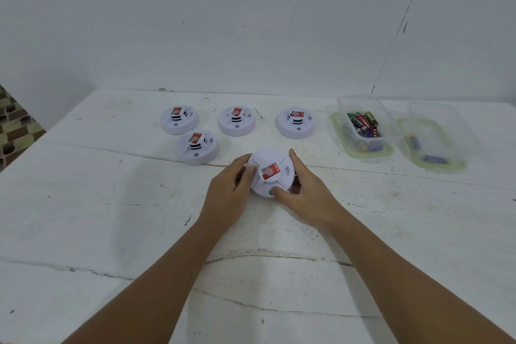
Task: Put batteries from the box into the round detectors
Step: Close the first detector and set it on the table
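Both hands, left (227, 190) and right (304, 193), are curled round one detector (270, 173), fingers (294, 160) gripping its rim; four detectors (236, 120) and two boxes (363, 126) are counted on the counter (111, 218).

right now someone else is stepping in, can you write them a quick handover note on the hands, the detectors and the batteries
Left hand and right hand both grip the nearest detector, face up at the table's middle.
Four other detectors sit face up behind it: three in a row, one in front.
Batteries lie in the clear box at right; a second clear box further right holds a few.
Done: cannot tell whether any detector has batteries.
Left: open the held detector, load it, then check the rest.
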The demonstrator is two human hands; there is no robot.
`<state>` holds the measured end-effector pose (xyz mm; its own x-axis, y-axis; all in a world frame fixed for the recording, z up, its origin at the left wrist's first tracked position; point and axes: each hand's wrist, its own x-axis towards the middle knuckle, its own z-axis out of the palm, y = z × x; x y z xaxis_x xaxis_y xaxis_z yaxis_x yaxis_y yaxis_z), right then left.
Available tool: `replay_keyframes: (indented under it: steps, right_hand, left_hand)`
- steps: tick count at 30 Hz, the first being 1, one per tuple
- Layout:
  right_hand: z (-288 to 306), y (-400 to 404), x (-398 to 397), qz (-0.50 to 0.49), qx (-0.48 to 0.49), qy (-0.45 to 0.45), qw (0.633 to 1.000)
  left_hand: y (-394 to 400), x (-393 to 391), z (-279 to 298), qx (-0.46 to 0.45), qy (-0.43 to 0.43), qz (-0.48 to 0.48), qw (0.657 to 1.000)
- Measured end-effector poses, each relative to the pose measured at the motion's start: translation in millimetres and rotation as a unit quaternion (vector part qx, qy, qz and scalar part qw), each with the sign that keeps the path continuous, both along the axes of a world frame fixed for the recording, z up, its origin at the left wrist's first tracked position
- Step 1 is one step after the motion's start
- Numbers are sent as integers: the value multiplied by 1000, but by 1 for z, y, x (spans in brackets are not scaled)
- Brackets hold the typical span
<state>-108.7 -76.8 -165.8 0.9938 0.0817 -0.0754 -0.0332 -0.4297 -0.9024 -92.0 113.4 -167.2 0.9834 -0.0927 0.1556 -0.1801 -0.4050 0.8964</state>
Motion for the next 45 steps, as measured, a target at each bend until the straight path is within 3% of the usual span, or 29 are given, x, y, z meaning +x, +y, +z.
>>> replay_keyframes:
  steps: [45]
  right_hand:
    - [0, 0, 0, 7, -15, -13, 1000]
  left_hand:
    - [1, 1, -1, 11, -4, -5, 1000]
